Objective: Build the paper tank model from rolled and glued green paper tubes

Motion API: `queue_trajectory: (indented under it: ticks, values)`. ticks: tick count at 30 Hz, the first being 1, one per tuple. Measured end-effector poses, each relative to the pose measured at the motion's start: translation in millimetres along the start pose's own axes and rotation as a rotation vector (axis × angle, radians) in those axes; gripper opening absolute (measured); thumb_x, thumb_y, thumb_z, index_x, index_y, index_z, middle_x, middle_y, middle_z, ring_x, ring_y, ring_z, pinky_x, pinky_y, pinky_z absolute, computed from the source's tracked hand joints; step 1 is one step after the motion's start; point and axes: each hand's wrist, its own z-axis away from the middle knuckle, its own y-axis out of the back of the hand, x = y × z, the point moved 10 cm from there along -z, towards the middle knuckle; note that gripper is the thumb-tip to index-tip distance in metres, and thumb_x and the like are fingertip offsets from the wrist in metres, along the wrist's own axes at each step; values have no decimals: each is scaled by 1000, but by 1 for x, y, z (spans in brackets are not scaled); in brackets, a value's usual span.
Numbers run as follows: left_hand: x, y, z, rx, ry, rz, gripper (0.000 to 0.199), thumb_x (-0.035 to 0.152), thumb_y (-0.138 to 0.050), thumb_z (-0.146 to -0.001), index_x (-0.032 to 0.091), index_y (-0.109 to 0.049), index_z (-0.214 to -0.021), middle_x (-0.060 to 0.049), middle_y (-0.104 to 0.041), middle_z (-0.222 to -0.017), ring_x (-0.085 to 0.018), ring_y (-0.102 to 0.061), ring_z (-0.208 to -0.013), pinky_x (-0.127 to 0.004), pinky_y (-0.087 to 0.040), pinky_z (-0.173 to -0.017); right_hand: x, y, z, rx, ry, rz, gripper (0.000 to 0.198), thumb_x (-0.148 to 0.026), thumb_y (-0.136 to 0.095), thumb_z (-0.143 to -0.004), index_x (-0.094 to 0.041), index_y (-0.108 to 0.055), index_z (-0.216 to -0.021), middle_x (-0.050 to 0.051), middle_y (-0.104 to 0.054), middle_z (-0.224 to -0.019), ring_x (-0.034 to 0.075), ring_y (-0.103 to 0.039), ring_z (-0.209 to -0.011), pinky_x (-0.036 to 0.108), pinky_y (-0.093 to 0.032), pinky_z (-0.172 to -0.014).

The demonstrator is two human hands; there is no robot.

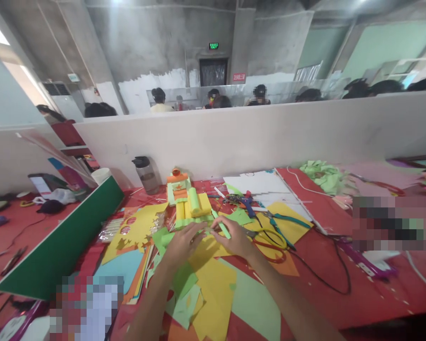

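In the middle of the table, my right hand is closed with a light green pen held slanting between its fingers. My left hand faces it, fingers bent and fingertips close together over a small greenish bit that is too small to make out. Just beyond both hands stands a papercraft model of yellow, green and orange sheets and rolls. Under my wrists lie yellow sheets, a pale green sheet and cut green scraps.
Yellow-handled scissors, teal-handled pliers and a blue glue gun lie to the right with a black cord. A water bottle stands against the white partition. A green board leans at left. People sit beyond the partition.
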Motion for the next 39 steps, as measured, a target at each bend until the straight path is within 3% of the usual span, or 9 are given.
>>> queue_trajectory:
  ticks: [4,8,11,14,17,22,26,33,39]
  values:
    - [1,-2,0,28,-15,37,26,35,-48,-98,21,-67,-109,-8,-71,-101,-16,-66,-78,-29,-51,-73,0,-7,0,7,-18,-110,16,-36,-65,-87,-21,-63,-94,4,-69,-89,19,-65,-81,31,-51,-76]
    - [-13,1,2,76,107,138,27,40,-51,-96,18,-65,-105,-4,-68,-79,-13,-60,-59,-26,-48,-60,13,0,-1,63,-93,-343,31,-41,-64,-89,-22,-64,-113,7,-71,-100,21,-68,-86,36,-54,-82]
    - [-25,0,4,96,189,237,30,43,-54,-95,17,-63,-107,1,-61,-64,-13,-60,-56,-25,-46,-57,27,6,-2,117,-146,-492,37,-47,-59,-91,-22,-65,-117,7,-73,-90,20,-68,-78,38,-56,-80]
    - [-27,1,4,110,183,258,29,42,-54,-94,17,-62,-105,1,-60,-66,-13,-59,-57,-25,-46,-57,40,11,-2,172,-174,-565,41,-52,-58,-91,-17,-72,-107,5,-71,-72,19,-65,-66,36,-55,-69]
    - [-22,5,1,127,140,227,24,40,-55,-94,17,-61,-98,-2,-62,-79,-12,-57,-63,-25,-47,-61,46,12,-1,201,-174,-635,38,-51,-64,-87,-17,-74,-100,5,-71,-71,19,-66,-65,33,-54,-62]
    - [-9,4,-3,114,96,215,18,35,-55,-93,18,-60,-94,-4,-60,-90,-12,-56,-70,-26,-47,-66,39,-7,0,117,-182,-810,33,-51,-64,-88,-24,-70,-105,6,-74,-87,24,-72,-87,41,-57,-80]
    - [-7,-3,-3,76,104,224,16,33,-57,-92,18,-61,-96,-4,-60,-90,-13,-55,-71,-26,-47,-67,35,-20,0,85,-224,-907,38,-59,-61,-86,-24,-65,-99,5,-73,-83,25,-73,-88,45,-57,-85]
    - [-18,-10,-3,117,120,281,14,31,-57,-92,21,-58,-101,-7,-64,-99,-20,-63,-94,-35,-52,-87,38,-11,-1,132,-219,-802,37,-61,-57,-87,-25,-62,-92,4,-69,-80,24,-71,-82,42,-57,-77]
    - [-28,-15,-1,105,175,350,26,36,-56,-94,21,-54,-114,-8,-68,-102,-20,-67,-96,-35,-54,-87,29,0,0,111,-172,-527,27,-51,-62,-88,-24,-66,-92,5,-68,-86,22,-70,-84,39,-55,-84]
